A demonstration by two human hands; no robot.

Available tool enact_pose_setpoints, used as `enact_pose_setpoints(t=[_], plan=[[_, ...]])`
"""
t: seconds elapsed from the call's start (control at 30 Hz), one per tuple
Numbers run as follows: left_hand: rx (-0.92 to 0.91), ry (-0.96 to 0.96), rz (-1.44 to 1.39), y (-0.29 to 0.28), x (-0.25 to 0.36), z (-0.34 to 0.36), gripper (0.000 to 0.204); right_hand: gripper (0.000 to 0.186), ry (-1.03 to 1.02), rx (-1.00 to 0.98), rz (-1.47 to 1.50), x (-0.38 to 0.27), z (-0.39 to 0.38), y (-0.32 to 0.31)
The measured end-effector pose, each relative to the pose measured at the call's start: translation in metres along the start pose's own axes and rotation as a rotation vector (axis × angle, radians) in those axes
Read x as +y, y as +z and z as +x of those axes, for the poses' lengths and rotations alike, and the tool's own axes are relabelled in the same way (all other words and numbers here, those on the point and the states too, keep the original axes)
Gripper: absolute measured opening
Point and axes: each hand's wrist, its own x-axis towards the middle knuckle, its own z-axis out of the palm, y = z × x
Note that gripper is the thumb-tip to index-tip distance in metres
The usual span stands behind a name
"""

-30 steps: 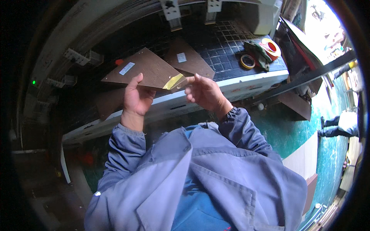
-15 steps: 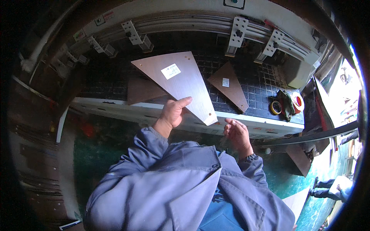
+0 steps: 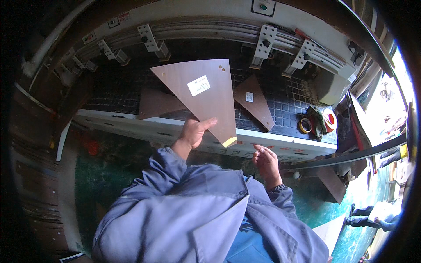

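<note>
My left hand [image 3: 196, 133] grips a brown, roughly triangular wood panel [image 3: 202, 105] by its lower left edge, with the thumb on top. The panel is tilted up above the machine bed, bears a white label [image 3: 199, 86] and has small holes near its corners. A yellow patch [image 3: 229, 141] marks its narrow lower tip. To the right of that tip, apart from it, my right hand [image 3: 265, 163] is closed with thumb and fingers together. Whether anything small sits in its fingertips, I cannot make out.
On the black gridded machine bed [image 3: 287, 108] lie two more brown panels, one on the left [image 3: 158, 104] and a labelled one on the right [image 3: 255, 102]. Tape rolls [image 3: 305, 126] sit by a dark cloth [image 3: 316, 118]. Clamps on a rail [image 3: 206, 27] run behind. Another person [image 3: 372, 215] stands far right.
The panel in my left hand has turned slightly, its lower tip swinging left, and the yellow patch there now shows. My right hand stays close by, still closed. The view has shifted a little.
</note>
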Motion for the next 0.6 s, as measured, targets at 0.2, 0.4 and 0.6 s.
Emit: enact_pose_setpoints(t=[0.2,0.4,0.6], plan=[[-0.026,0.064,0.032,-0.02,0.0,-0.004,0.045,0.024,0.032,0.068,0.065,-0.001,-0.003,0.006],[0.004,0.13,0.072,-0.036,0.007,-0.009,0.044,0.024,0.062,-0.008,0.034,0.001,0.008,-0.001],[-0.106,0.157,0.098,-0.041,0.015,-0.015,0.046,0.044,0.06,-0.225,-0.317,-0.011,0.01,0.032]])
